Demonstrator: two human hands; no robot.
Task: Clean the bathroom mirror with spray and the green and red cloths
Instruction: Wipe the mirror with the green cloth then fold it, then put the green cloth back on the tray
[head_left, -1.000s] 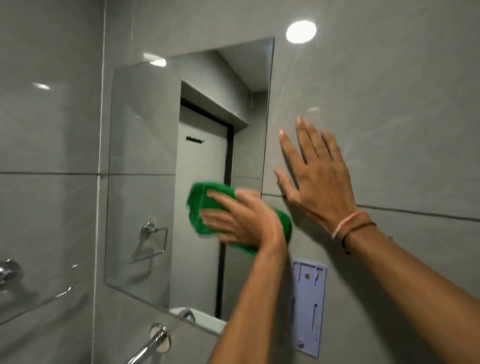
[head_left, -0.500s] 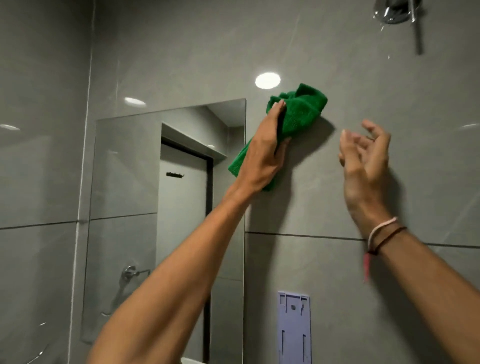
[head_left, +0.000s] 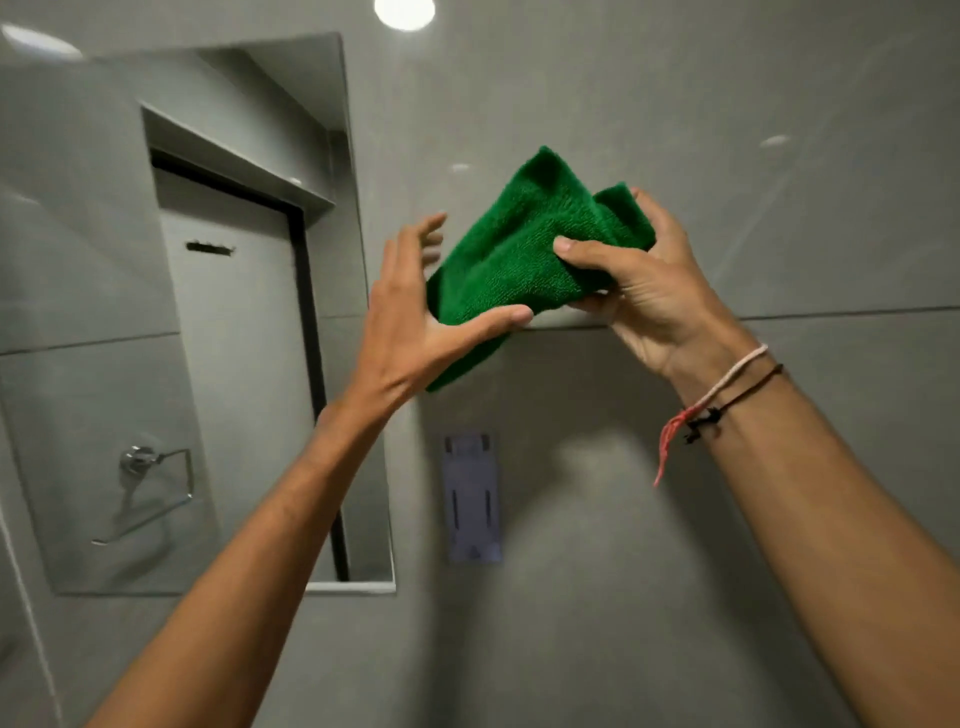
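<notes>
The right hand (head_left: 644, 291) grips the green cloth (head_left: 524, 260) in front of the tiled wall (head_left: 675, 130), its thumb pressed across the front of the fabric and its fingers curled behind the bunched right end. The left hand (head_left: 415, 322) is spread open, fingers apart, with its thumb touching the cloth's lower edge; it does not close on the fabric. The cloth is crumpled, one corner pointing up and another hanging down past the left wrist, and it sits just right of the mirror's right edge, level with the horizontal grout line (head_left: 831, 314) in the tiles. On the right wrist are thin string bracelets (head_left: 727, 395), pale and dark, with a red tassel hanging down.

The mirror (head_left: 104, 312) fills the left part of the wall; its glass reflects a doorway and a chrome towel ring. Below the cloth, near the mirror's lower right corner, a pale plastic bracket (head_left: 474, 501) is fixed flat to the wall. A round ceiling light shows as a bright glare (head_left: 404, 11) on the tile at the top edge.
</notes>
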